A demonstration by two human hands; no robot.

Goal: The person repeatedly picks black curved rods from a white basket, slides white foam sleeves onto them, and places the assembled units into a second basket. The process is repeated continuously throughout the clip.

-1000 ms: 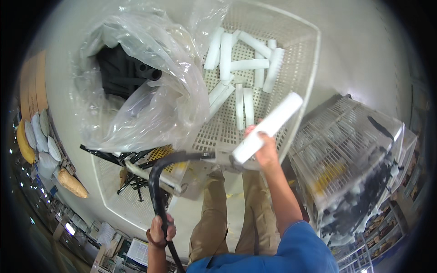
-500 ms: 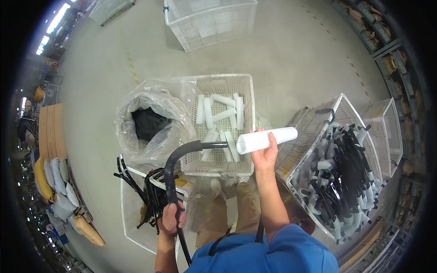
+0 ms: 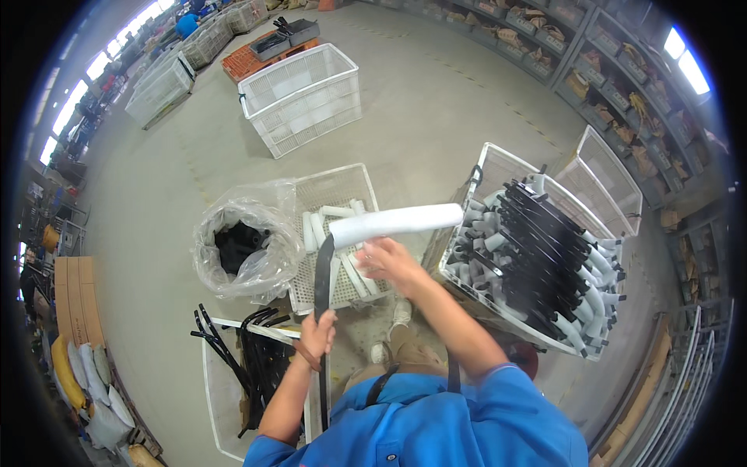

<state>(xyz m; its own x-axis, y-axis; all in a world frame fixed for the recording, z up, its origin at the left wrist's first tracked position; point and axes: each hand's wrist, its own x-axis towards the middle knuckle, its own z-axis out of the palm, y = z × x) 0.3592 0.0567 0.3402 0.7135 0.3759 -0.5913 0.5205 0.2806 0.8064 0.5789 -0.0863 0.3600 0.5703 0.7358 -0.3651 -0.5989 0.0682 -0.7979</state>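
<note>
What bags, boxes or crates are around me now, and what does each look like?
Clear plastic bag: left of the hands, crumpled, black parts inside.
White mesh crate: straight ahead, holds white tubes.
Wire crate: right, black bars with white sleeves.
Empty white crate: farther ahead.
Flat cardboard: far left, brown.

the grey concrete floor [image 3: 436, 101] carries everything. on it stand a large white crate [image 3: 303, 97], a white basket [image 3: 338, 233] of white tubes, a clear plastic bag [image 3: 241, 249] just beside it, a low white crate [image 3: 233, 373] of black bars, and a wire crate [image 3: 537, 265] on the right.
</note>
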